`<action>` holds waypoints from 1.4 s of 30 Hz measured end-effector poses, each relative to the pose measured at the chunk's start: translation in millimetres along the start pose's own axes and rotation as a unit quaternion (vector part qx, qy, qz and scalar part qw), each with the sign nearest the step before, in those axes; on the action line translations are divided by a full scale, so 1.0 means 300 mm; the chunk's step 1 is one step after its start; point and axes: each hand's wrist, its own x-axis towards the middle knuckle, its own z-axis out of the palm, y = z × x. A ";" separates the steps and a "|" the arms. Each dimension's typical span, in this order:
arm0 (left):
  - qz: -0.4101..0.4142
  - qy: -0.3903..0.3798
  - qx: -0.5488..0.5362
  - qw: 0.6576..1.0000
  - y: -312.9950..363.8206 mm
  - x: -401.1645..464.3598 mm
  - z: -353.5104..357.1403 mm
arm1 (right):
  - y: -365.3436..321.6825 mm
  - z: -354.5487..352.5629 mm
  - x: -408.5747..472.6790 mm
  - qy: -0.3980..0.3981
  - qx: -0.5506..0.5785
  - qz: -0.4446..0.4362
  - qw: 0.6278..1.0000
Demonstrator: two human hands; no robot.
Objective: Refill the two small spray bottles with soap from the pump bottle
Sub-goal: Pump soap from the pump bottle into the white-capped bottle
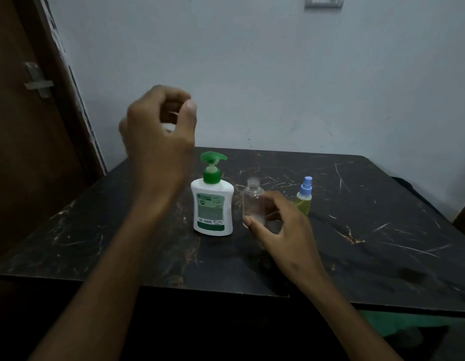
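Worktop: black, scratched board; its near edge runs across just below both wrists, its far edge meets the wall beyond the bottles, its right corner is cut off at a slant.
Pump bottle: white with a green pump head, upright, just left of the right hand and below and right of the raised left hand; the spout points right.
Clear bottle: small, uncapped, upright, between the pump bottle and the blue-capped bottle; no fill plainly visible inside.
Right hand: thumb and fingers curled round the lower half of the clear bottle, grasping it on the worktop.
Left hand: lifted well above the worktop, up and left of the pump head, fingers curled with thumb meeting fingertips; something small and pale seems pinched inside, too blurred to name.
Capped bottle: yellowish liquid, blue spray top, upright just beyond and right of the right hand's knuckles.
Open room: broad bare worktop to the right of the right hand, out to the right edge; a narrower bare stretch under and left of the left forearm; a strip between the bottles and the far edge.
Door: brown, with a latch, left of the left hand.
Wall: pale, behind the worktop.
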 end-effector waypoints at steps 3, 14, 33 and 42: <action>-0.035 -0.067 0.026 0.997 -0.076 0.140 0.103 | -0.004 0.032 0.036 0.025 0.010 -0.031 0.999; -0.174 -0.246 0.111 0.947 -0.176 0.200 0.311 | 0.007 0.069 0.081 0.065 -0.024 -0.083 0.994; -0.088 -0.279 0.218 0.931 -0.217 0.164 0.345 | 0.000 0.088 0.097 0.076 -0.001 -0.090 0.993; -0.072 -0.266 0.227 0.934 -0.211 0.166 0.343 | -0.024 0.092 0.066 0.086 0.016 -0.087 0.992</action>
